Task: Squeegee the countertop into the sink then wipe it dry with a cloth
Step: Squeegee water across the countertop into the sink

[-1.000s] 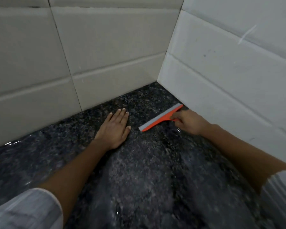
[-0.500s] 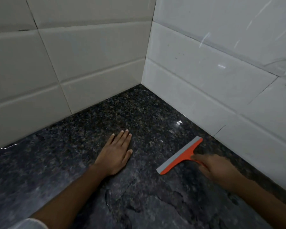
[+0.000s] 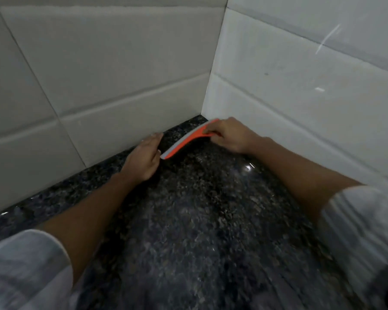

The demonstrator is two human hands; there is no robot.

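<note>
Since half a second ago the orange squeegee [image 3: 186, 139] has gone from the open granite back up into the wall corner, and the right hand [image 3: 230, 136] has travelled with it; the left hand [image 3: 143, 157] has slid forward until its fingertips reach the base of the back wall.

The right hand grips the squeegee's handle, fingers curled over the top of it and knuckles toward the side wall at 2 o'clock. The blade runs diagonally, its far end tucked in the corner at 12 o'clock and its near end pointing to 8 o'clock, where it lies just beside the left thumb; whether they touch cannot be told. The grey rubber edge faces the back wall and meets the dark speckled granite countertop [image 3: 199, 220].

The left hand lies flat on the stone, fingers straight and together, holding nothing, its fingertips at the foot of the white tiled back wall [image 3: 121, 63]. The white tiled side wall [image 3: 300, 86] stands just beyond the right hand. Pale striped sleeves [image 3: 25, 269] show at 7 and 4 o'clock. A wet glint sits on the stone beside the right wrist.
</note>
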